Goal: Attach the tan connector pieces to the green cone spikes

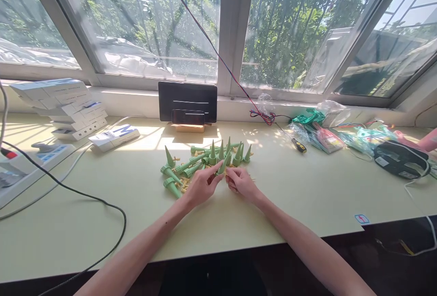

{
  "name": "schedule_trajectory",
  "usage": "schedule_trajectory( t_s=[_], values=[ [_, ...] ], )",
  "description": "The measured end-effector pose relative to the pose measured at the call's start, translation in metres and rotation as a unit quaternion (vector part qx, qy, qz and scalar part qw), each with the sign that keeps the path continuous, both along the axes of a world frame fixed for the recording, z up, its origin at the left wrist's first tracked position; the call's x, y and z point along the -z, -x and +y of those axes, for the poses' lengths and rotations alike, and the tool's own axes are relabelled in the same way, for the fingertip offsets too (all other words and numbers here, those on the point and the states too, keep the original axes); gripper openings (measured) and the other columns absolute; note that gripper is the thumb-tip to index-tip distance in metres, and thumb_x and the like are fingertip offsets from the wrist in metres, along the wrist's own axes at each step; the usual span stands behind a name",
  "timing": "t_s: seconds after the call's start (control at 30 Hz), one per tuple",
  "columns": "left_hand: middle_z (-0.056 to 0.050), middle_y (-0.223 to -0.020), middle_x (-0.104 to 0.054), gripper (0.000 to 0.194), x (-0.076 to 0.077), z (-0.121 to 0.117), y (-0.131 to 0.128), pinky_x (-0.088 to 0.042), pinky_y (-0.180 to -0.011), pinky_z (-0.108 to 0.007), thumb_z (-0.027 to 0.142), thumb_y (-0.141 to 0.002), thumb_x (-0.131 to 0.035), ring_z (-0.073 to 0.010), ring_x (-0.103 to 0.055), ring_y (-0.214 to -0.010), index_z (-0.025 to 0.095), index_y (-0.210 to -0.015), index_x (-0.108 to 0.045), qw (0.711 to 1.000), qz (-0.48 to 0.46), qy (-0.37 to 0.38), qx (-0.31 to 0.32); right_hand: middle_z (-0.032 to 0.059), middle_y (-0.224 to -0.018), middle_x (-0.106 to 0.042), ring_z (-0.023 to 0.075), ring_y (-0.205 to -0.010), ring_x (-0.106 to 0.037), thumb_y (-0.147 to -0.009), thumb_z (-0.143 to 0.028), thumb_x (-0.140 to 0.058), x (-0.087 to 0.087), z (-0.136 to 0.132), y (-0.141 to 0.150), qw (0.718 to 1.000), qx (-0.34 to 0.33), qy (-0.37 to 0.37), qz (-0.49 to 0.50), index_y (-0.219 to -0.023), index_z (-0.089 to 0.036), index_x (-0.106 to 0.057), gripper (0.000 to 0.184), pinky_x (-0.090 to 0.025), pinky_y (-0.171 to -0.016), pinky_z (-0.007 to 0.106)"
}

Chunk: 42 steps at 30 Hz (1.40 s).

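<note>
My left hand (200, 186) is closed on a green cone-shaped watering spike (223, 166), its tip tilted up and to the right. Right beside it, my right hand (243, 183) is pinched near the spike's lower end. What its fingertips hold is too small and hidden to make out. Several more green spikes stand upright behind my hands, such as one spike (248, 154) at the right of the group. Others lie on their sides to the left, among them a ribbed-capped spike (171, 186). Small yellowish pieces (185, 186) are scattered among them.
A tablet and phone (187, 101) lean on a stand at the back. White boxes (73, 104) are stacked at left, near a power strip (51, 157) and a black cable (102, 201). Plastic bags (327, 137), a yellow-black tool (299, 145) and another person's arm (430, 140) are at right.
</note>
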<state>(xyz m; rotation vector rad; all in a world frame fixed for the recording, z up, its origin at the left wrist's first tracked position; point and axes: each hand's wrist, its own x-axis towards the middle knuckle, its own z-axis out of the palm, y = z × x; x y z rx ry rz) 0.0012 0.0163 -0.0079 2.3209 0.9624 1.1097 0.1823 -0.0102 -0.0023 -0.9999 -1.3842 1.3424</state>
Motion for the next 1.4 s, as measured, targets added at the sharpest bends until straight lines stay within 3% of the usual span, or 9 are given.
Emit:
schedule_trajectory(
  t_s=[0.23, 0.43, 0.6, 0.73, 0.87, 1.0, 1.13, 1.27, 1.4],
  values=[
    [0.007, -0.053, -0.043, 0.045, -0.006, -0.004, -0.001, -0.035, -0.049, -0.020, 0.027, -0.094, -0.055, -0.0078, -0.034, -0.047, 0.012, -0.136, -0.058, 1.000, 0.001, 0.019, 0.015, -0.0016, -0.057, -0.045, 0.0122, -0.053, -0.039, -0.099, -0.035, -0.040, 0.005, -0.003, -0.003, 0.936, 0.096, -0.235, -0.243, -0.063, -0.020, -0.045, 0.040, -0.029, -0.056, 0.027],
    [0.008, -0.052, -0.043, 0.048, -0.010, -0.006, 0.000, -0.036, -0.049, -0.019, 0.025, -0.090, -0.059, -0.0075, -0.037, -0.047, 0.012, -0.137, -0.057, 0.999, 0.005, 0.014, 0.030, -0.0026, -0.058, -0.041, 0.0118, -0.053, -0.033, -0.100, -0.032, -0.039, 0.010, -0.002, -0.006, 0.915, 0.097, -0.278, -0.277, -0.064, -0.021, -0.036, 0.038, -0.025, -0.056, 0.028],
    [0.007, -0.057, -0.047, 0.052, -0.005, -0.003, 0.001, -0.036, -0.051, -0.020, 0.026, -0.091, -0.059, -0.0082, -0.039, -0.050, 0.015, -0.141, -0.053, 0.999, -0.001, 0.035, 0.034, -0.0021, -0.057, -0.044, 0.0112, -0.053, -0.037, -0.098, -0.038, -0.042, 0.004, -0.004, -0.002, 0.952, 0.103, -0.203, -0.202, -0.063, -0.019, -0.046, 0.040, -0.029, -0.054, 0.027],
    [0.007, -0.058, -0.048, 0.052, -0.003, -0.002, 0.002, -0.037, -0.054, -0.020, 0.027, -0.092, -0.060, -0.0088, -0.039, -0.053, 0.018, -0.142, -0.052, 0.999, -0.009, 0.032, 0.035, -0.0060, -0.047, -0.033, 0.0093, -0.043, -0.031, -0.094, -0.047, -0.048, -0.001, -0.004, 0.001, 0.997, 0.042, -0.047, -0.041, -0.060, -0.020, -0.046, 0.044, -0.025, -0.045, 0.025],
    [0.007, -0.060, -0.048, 0.051, -0.004, -0.002, 0.002, -0.036, -0.055, -0.021, 0.029, -0.092, -0.060, -0.0091, -0.038, -0.054, 0.019, -0.142, -0.052, 0.999, -0.006, 0.025, 0.031, -0.0098, -0.044, -0.025, 0.0069, -0.038, -0.025, -0.086, -0.054, -0.059, -0.004, -0.001, -0.001, 0.992, -0.028, 0.094, 0.081, -0.060, -0.020, -0.046, 0.045, -0.018, -0.039, 0.023],
    [0.007, -0.059, -0.045, 0.052, -0.003, -0.002, 0.002, -0.035, -0.056, -0.021, 0.031, -0.092, -0.062, -0.0090, -0.035, -0.054, 0.019, -0.142, -0.053, 1.000, 0.000, 0.020, 0.023, -0.0101, -0.046, -0.026, 0.0058, -0.039, -0.026, -0.084, -0.053, -0.064, -0.004, 0.000, -0.003, 0.986, -0.040, 0.122, 0.103, -0.061, -0.019, -0.047, 0.044, -0.016, -0.039, 0.021],
    [0.007, -0.059, -0.044, 0.053, -0.004, -0.002, 0.001, -0.035, -0.055, -0.021, 0.033, -0.092, -0.061, -0.0094, -0.035, -0.054, 0.018, -0.142, -0.053, 0.999, 0.001, 0.026, 0.023, -0.0103, -0.044, -0.023, 0.0063, -0.038, -0.023, -0.087, -0.051, -0.059, -0.001, 0.000, -0.002, 0.994, -0.020, 0.078, 0.078, -0.059, -0.020, -0.046, 0.044, -0.016, -0.039, 0.022],
    [0.006, -0.059, -0.043, 0.054, -0.005, -0.002, 0.001, -0.034, -0.054, -0.022, 0.035, -0.092, -0.060, -0.0097, -0.035, -0.054, 0.015, -0.142, -0.053, 0.999, 0.007, 0.040, 0.033, -0.0058, -0.046, -0.034, 0.0085, -0.042, -0.030, -0.093, -0.048, -0.050, 0.001, -0.001, -0.002, 0.998, 0.034, -0.037, -0.036, -0.058, -0.019, -0.047, 0.046, -0.025, -0.044, 0.025],
    [0.006, -0.058, -0.042, 0.054, -0.006, -0.003, 0.000, -0.035, -0.054, -0.022, 0.036, -0.092, -0.060, -0.0096, -0.035, -0.053, 0.012, -0.140, -0.054, 0.998, 0.015, 0.056, 0.035, -0.0014, -0.055, -0.045, 0.0110, -0.052, -0.039, -0.097, -0.040, -0.044, 0.002, -0.003, -0.003, 0.962, 0.095, -0.179, -0.185, -0.059, -0.019, -0.046, 0.043, -0.030, -0.053, 0.026]
  ],
)
